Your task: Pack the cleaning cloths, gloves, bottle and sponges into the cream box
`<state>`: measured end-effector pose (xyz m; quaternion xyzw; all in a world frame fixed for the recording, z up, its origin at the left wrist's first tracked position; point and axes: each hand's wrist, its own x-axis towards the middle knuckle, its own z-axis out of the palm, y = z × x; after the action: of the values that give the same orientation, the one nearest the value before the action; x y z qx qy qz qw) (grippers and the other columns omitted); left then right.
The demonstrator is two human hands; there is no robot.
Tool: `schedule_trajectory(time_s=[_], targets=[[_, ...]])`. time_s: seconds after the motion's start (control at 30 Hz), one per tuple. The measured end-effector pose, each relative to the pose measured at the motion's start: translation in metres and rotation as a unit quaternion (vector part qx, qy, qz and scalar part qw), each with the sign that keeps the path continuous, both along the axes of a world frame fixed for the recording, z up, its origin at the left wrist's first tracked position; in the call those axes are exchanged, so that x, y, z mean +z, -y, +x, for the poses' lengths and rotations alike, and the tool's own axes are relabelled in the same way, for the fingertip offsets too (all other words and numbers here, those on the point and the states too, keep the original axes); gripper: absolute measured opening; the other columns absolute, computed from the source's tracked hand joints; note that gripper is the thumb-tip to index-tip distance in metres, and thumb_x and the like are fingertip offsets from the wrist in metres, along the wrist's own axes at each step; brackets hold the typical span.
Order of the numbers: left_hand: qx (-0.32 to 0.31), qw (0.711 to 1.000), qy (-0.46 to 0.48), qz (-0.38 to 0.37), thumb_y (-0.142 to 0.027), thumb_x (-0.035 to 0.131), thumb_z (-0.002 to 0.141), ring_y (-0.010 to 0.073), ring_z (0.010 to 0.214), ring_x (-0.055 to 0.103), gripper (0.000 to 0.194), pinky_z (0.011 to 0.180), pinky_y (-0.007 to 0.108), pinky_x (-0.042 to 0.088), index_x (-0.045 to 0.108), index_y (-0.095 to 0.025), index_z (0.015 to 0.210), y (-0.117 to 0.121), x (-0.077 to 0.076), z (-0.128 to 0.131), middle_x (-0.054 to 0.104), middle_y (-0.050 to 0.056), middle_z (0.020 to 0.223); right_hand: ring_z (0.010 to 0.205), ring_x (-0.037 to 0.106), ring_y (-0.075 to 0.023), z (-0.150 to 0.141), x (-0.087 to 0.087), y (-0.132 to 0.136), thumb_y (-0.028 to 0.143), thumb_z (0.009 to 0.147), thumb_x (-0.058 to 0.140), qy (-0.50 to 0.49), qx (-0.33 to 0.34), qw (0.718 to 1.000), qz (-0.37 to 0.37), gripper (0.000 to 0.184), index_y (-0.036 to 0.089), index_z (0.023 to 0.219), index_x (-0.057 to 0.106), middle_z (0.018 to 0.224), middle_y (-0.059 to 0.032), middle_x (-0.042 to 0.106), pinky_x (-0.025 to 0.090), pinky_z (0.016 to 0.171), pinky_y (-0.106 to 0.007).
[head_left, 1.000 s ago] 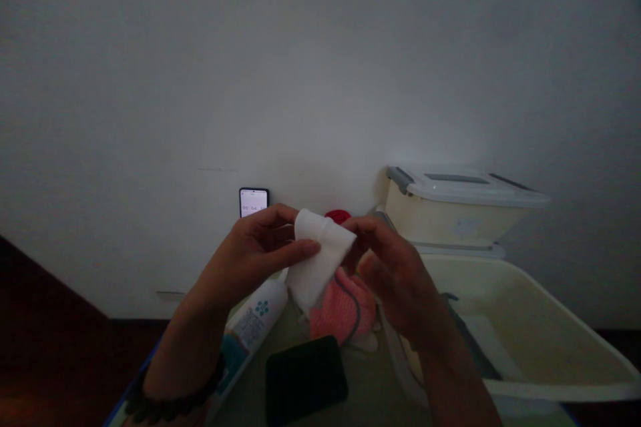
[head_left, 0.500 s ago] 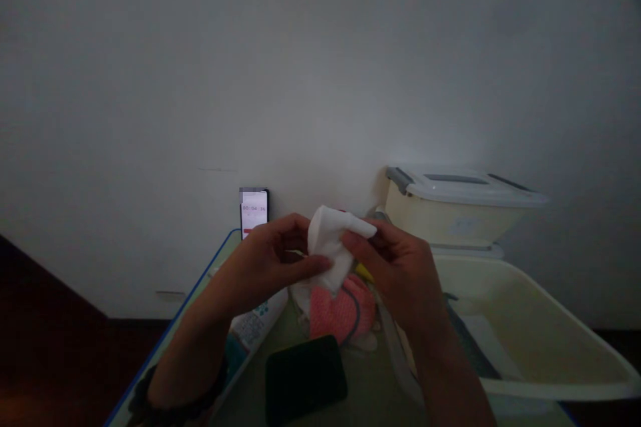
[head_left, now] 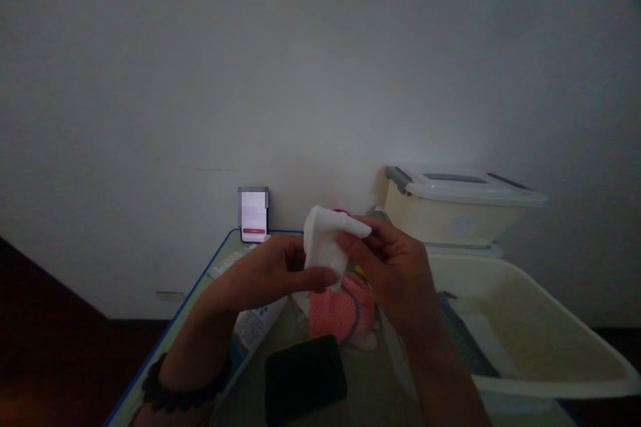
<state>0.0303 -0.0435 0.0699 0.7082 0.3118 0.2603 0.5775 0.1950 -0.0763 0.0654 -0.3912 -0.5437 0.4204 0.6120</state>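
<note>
Between my hands, above the table, is a folded piece of white cloth or tissue point(head_left: 325, 237); its exact kind is unclear. My left hand point(head_left: 280, 267) pinches its lower left side, with the thumb across the front. My right hand point(head_left: 388, 260) grips the upper right part, thumb in front and fingers behind, and a narrow folded end sticks out to the right. Below the white piece lies a pink textured cloth point(head_left: 333, 313) with a grey edge. Nearer to me rests a dark green scouring pad point(head_left: 305, 380).
A phone point(head_left: 254, 217) stands against the wall at the table's back left. Under my left forearm lies a white and teal package point(head_left: 255, 330). To the right are a cream basin point(head_left: 545, 320) holding a dark grey-green item point(head_left: 468, 337) and a lidded storage box point(head_left: 455, 213).
My left hand has dropped slightly, its thumb now lower on the white piece. The piece and my right hand have shifted a little left. More of the phone shows.
</note>
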Motion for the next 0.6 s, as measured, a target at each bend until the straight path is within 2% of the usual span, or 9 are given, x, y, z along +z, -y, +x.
schedule_trajectory(time_s=[0.17, 0.3, 0.4, 0.6], targets=[[-0.010, 1.000, -0.026, 0.002, -0.029, 0.065, 0.076, 0.0149, 0.063, 0.064, 0.015, 0.061, 0.025, 0.051, 0.066, -0.014, 0.077, -0.001, -0.001, -0.002, 0.070, 0.003, 0.071, 0.076, 0.067, -0.0141, 0.001, -0.005, -0.006, 0.029, 0.072, 0.070, -0.041, 0.035, 0.998, -0.020, 0.019, 0.022, 0.089, 0.069, 0.080, 0.0004, 0.073, 0.055, 0.067, -0.024], [0.005, 0.999, -0.044, 0.022, -0.031, 0.066, 0.074, 0.0148, 0.064, 0.063, 0.016, 0.059, 0.024, 0.049, 0.064, -0.015, 0.078, 0.000, -0.003, -0.001, 0.069, 0.002, 0.071, 0.069, 0.067, -0.0143, 0.002, -0.003, -0.008, 0.030, 0.071, 0.070, -0.085, 0.065, 0.992, -0.070, 0.018, 0.021, 0.086, 0.069, 0.075, 0.0006, 0.072, 0.056, 0.067, -0.028], [0.001, 0.996, -0.072, 0.053, -0.035, 0.064, 0.076, 0.0165, 0.067, 0.062, 0.021, 0.060, 0.025, 0.048, 0.063, -0.015, 0.082, -0.001, -0.004, 0.000, 0.068, 0.002, 0.074, 0.071, 0.067, -0.0148, 0.003, -0.003, -0.008, 0.030, 0.071, 0.070, -0.098, 0.070, 0.989, -0.087, 0.018, 0.021, 0.086, 0.070, 0.077, 0.0003, 0.072, 0.056, 0.070, -0.030], [0.002, 0.978, -0.134, 0.157, -0.036, 0.059, 0.081, 0.0204, 0.077, 0.062, 0.023, 0.072, 0.030, 0.048, 0.067, -0.014, 0.084, 0.002, 0.003, -0.005, 0.069, 0.004, 0.081, 0.067, 0.066, -0.0121, 0.003, -0.006, -0.012, 0.028, 0.069, 0.073, -0.155, 0.121, 0.974, -0.115, 0.021, 0.020, 0.088, 0.071, 0.076, 0.0000, 0.073, 0.055, 0.064, -0.024]])
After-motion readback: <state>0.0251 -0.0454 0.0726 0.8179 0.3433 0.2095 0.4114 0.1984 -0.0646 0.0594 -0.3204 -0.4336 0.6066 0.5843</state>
